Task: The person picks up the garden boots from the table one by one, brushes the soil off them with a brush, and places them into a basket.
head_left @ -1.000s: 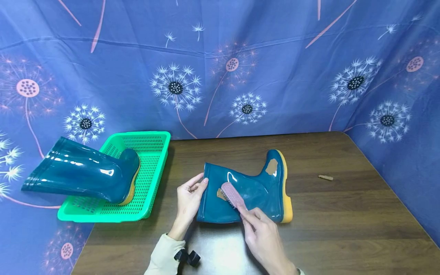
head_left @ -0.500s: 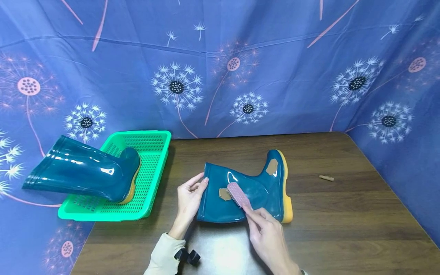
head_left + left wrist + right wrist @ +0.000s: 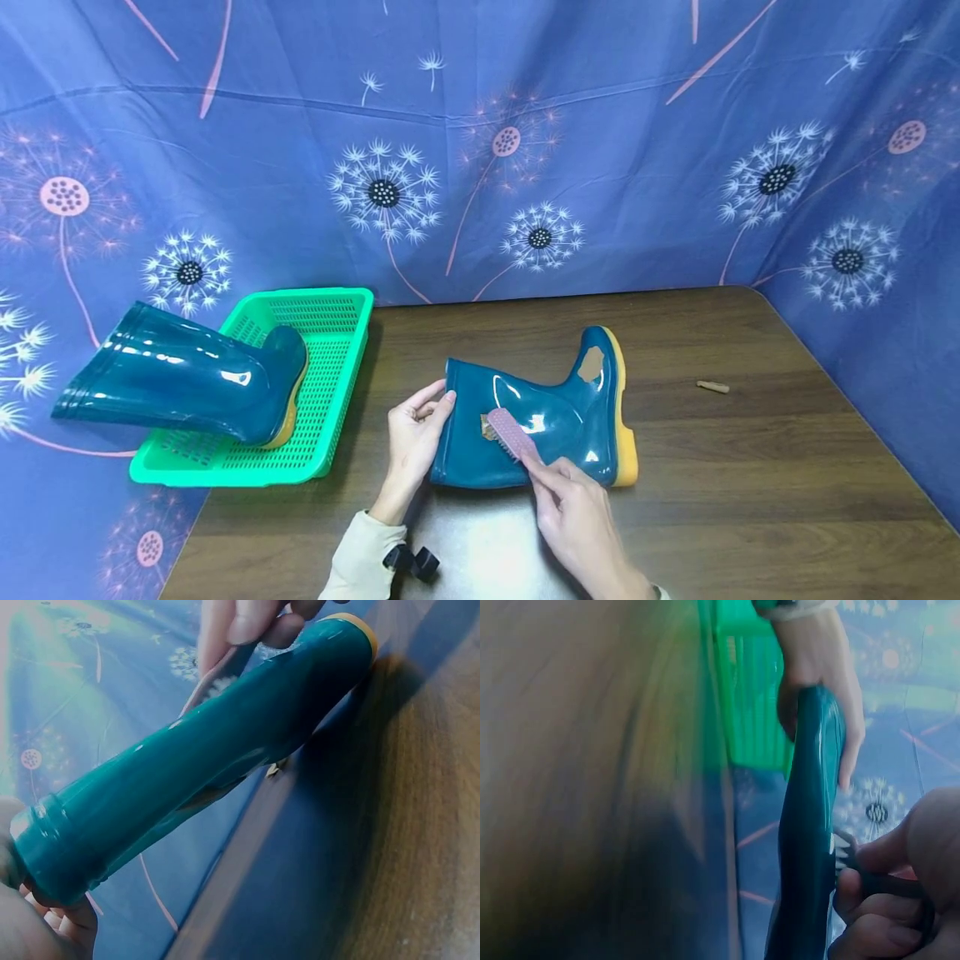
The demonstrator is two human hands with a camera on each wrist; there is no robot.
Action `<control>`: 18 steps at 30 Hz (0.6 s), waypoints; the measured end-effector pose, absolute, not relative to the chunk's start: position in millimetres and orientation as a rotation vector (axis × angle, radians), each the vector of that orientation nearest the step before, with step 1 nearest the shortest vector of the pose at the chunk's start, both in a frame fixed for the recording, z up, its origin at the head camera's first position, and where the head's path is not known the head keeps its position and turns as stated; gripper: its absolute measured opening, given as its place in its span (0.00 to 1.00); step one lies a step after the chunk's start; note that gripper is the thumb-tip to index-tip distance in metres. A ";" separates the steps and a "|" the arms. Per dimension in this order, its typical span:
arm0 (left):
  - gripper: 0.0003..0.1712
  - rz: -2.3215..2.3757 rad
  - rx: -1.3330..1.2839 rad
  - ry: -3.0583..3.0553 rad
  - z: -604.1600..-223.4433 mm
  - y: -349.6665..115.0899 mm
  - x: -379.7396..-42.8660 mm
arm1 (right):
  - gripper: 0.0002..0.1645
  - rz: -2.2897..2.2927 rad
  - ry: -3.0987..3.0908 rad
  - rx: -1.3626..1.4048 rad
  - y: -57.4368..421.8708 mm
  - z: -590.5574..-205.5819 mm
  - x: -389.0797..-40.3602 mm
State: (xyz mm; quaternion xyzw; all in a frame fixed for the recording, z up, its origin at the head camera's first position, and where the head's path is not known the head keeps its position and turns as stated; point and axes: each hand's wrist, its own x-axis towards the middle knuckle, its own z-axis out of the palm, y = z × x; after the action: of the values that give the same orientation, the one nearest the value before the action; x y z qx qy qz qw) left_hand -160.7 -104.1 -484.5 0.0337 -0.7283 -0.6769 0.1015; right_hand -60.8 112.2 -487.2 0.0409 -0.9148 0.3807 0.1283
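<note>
A teal rain boot (image 3: 551,404) with a yellow sole lies on its side, its toe pointing to the back. At the boot's top opening, my left hand (image 3: 411,437) holds the rim with the thumb on the upper side. My right hand (image 3: 573,508) grips a pink bristle brush (image 3: 512,435) by its handle, index finger along it. The bristles face down on the boot shaft, partly covering a brown patch (image 3: 487,427). A second brown patch (image 3: 591,364) shows near the toe. In the right wrist view, pale bristle tips (image 3: 841,851) meet the boot's side.
A green plastic basket (image 3: 341,408) stands at the left, with another teal rain boot (image 3: 187,375) leaning out over its left side. On the right of the wooden table (image 3: 750,483) lies a small tan stick-like piece (image 3: 712,387). A patterned blue cloth (image 3: 630,192) hangs behind.
The brush slid right, uncovering more of the brown patch, then came back left and covers part of it now. My left hand keeps its place at the rim.
</note>
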 end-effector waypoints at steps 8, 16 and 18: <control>0.20 -2.028 0.103 -2.126 -484.6 -103.6 -161.3 | 0.20 1.145 -2.647 0.118 113.2 -479.7 -60.6; 0.20 -2.044 0.110 -2.124 -484.8 -103.4 -161.2 | 0.20 1.117 -2.670 0.197 108.2 -484.3 -62.5; 0.20 -2.038 0.108 -2.133 -485.4 -103.3 -161.2 | 0.19 1.083 -2.647 0.148 114.7 -486.4 -63.3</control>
State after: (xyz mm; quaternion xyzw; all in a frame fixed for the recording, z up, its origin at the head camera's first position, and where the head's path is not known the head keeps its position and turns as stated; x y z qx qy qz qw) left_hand -161.2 -103.3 -485.4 0.0364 -0.7192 -0.6873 0.0947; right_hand -63.3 114.7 -486.4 0.0510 -0.9154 0.3746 0.1384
